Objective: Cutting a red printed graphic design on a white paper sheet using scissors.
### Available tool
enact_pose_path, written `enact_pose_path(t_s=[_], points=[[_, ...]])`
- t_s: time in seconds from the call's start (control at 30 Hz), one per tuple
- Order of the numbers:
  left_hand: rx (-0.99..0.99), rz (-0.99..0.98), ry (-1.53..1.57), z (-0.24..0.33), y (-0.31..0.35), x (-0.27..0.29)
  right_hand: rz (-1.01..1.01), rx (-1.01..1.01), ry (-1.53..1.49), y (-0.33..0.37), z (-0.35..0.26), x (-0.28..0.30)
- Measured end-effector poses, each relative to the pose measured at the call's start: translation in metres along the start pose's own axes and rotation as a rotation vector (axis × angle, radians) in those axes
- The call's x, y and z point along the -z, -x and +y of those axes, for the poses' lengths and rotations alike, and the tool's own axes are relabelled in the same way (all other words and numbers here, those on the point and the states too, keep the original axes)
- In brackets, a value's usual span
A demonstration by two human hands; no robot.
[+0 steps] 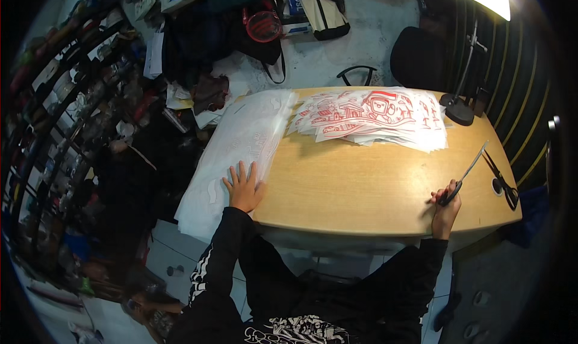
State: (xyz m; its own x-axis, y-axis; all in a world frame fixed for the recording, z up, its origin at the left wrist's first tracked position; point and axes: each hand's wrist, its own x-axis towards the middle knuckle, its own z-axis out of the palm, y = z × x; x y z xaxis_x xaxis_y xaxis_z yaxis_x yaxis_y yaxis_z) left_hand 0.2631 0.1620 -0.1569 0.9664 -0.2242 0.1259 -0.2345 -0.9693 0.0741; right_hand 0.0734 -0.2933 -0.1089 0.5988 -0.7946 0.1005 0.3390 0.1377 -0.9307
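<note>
My left hand [244, 192] lies flat with fingers spread on a stack of thin white sheets [241, 130] with faint outlines, along the table's left end. In my right hand [444, 219], near the front right of the table, a pair of scissors [473, 162] is gripped by its dark handles, blades pointing up and away. Whether the blades are parted is hard to make out. A second, black pair of scissors [501, 180] rests at the right edge. Toward the back lies a loose pile of white sheets with red drawings [385, 115].
The wooden table [337, 193] has a curved front edge close to my lap. A desk lamp base [460, 110] stands at the back right corner. Beyond are a black chair [414, 58] and bags [325, 16] on the floor. Crowded shelves [72, 127] fill the left side.
</note>
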Motion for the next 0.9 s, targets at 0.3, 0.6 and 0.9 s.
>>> enact_pose_path(t_s=[0.3,0.6,0.9], points=[[0.006,0.106,0.008,0.008,0.003,0.0,-0.007,-0.025,-0.001,-0.008,-0.002,0.0],[-0.106,0.194,0.068,-0.003,-0.01,-0.027,-0.055,-0.024,-0.187,-0.005,0.005,0.012],[0.084,0.09,-0.122,-0.039,-0.01,0.008,-0.055,-0.108,-0.073,-0.008,0.019,-0.03]])
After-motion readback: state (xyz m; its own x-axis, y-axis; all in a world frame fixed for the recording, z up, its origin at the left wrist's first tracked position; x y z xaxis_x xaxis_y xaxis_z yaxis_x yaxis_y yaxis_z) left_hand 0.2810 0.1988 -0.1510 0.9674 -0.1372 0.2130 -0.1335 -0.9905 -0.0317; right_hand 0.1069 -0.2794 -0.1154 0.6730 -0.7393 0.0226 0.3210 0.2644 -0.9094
